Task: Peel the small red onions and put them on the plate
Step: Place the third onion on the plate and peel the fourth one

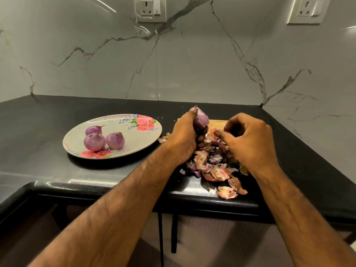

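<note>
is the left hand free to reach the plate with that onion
Probably yes. The left hand grips the onion just right of the plate, with only a few peel scraps on the counter between them.

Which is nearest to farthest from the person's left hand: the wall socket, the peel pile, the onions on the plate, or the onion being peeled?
1. Onion being peeled: gripped in the left hand.
2. Peel pile: just below it, to the right.
3. Onions on the plate: off to the left.
4. Wall socket: far behind, high up.
</note>
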